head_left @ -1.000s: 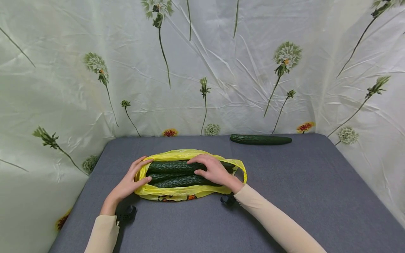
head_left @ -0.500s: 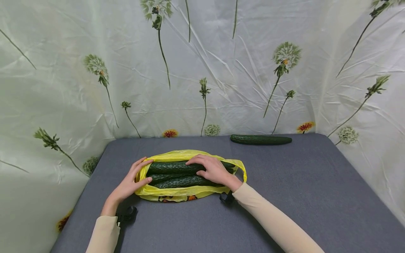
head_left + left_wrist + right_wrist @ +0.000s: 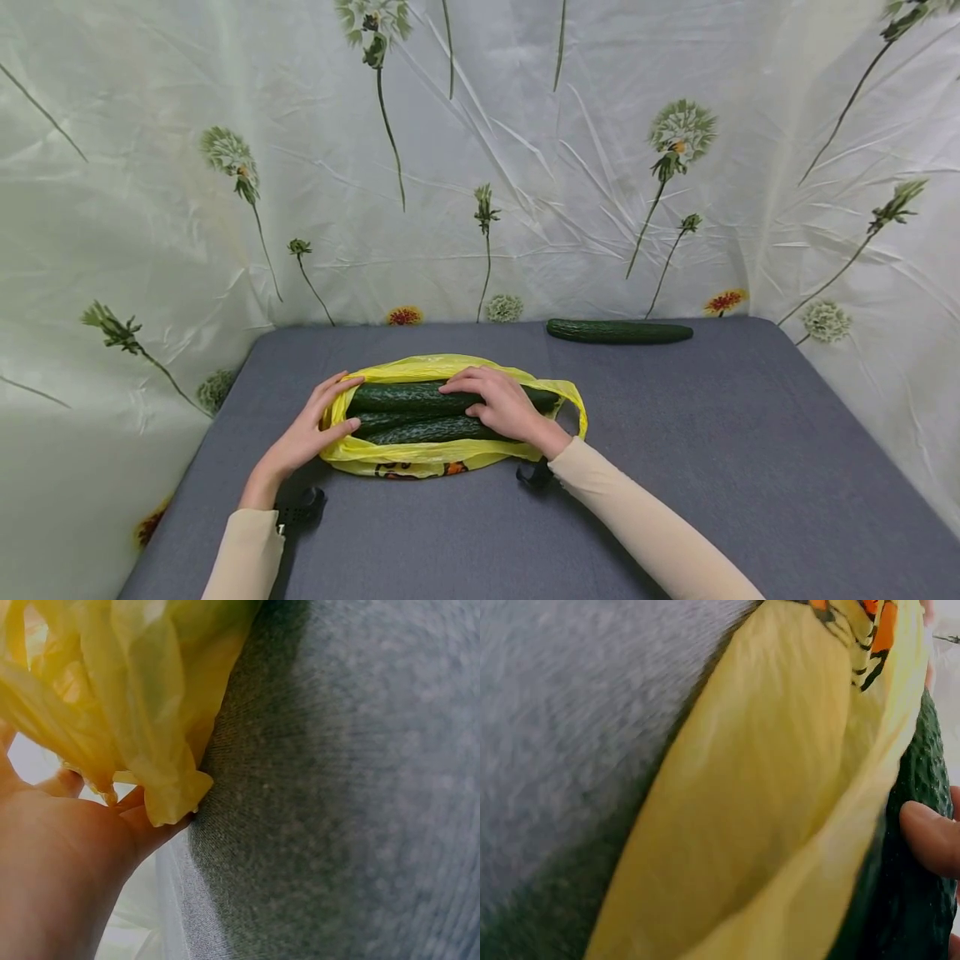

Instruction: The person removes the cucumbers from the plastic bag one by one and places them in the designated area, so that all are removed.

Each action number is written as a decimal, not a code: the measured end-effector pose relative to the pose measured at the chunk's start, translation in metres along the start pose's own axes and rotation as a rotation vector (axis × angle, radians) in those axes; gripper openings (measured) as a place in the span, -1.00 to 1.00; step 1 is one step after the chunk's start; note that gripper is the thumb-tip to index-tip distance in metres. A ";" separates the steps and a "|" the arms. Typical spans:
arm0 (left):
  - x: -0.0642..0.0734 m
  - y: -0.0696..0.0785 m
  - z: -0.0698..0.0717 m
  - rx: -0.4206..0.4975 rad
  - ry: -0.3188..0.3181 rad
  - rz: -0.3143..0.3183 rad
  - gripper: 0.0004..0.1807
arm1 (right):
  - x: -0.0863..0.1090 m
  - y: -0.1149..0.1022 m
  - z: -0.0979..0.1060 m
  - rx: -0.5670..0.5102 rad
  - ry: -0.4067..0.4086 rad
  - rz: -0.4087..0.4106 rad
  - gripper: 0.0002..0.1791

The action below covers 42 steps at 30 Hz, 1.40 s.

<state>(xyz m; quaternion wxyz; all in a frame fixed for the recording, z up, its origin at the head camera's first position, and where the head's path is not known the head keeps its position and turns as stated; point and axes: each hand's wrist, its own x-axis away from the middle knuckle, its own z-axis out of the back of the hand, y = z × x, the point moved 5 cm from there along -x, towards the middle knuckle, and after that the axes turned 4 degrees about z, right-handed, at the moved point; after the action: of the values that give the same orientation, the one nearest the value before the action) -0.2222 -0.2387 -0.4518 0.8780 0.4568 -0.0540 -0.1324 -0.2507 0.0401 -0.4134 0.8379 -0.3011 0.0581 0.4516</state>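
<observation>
Grey surface, lower frame | cucumber-filled yellow bag, lower centre | left hand spread wide against bag, right hand gripping upper cucumber

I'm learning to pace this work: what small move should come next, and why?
Probably ease the upper cucumber up slightly: the right hand spans it from above, while the left hand holds one end of the open yellow bag.

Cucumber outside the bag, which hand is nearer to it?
The right hand: it touches cucumbers in the yellow bag, in front and left of the loose cucumber. The left hand is farther away, at the bag's left end.
</observation>
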 end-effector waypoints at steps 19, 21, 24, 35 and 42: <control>0.000 -0.001 0.000 0.018 0.001 0.000 -0.33 | -0.002 -0.014 0.010 0.049 0.045 0.016 -0.53; -0.001 -0.001 0.000 0.019 -0.001 0.001 -0.33 | -0.002 -0.013 0.012 0.040 0.042 0.009 -0.53; -0.001 -0.001 0.000 0.021 -0.003 0.004 -0.33 | 0.000 -0.011 0.016 0.021 0.037 -0.002 -0.53; -0.001 -0.002 0.001 0.019 -0.005 0.008 -0.34 | 0.011 -0.004 0.031 0.000 0.038 -0.009 -0.54; -0.001 -0.003 0.000 0.021 -0.003 0.018 -0.34 | 0.018 0.004 0.039 -0.044 0.028 -0.021 -0.53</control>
<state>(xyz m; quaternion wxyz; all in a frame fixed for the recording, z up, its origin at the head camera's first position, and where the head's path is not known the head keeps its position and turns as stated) -0.2235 -0.2403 -0.4539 0.8743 0.4652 -0.0608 -0.1245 -0.2500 0.0758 -0.3900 0.8347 -0.3264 0.0566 0.4399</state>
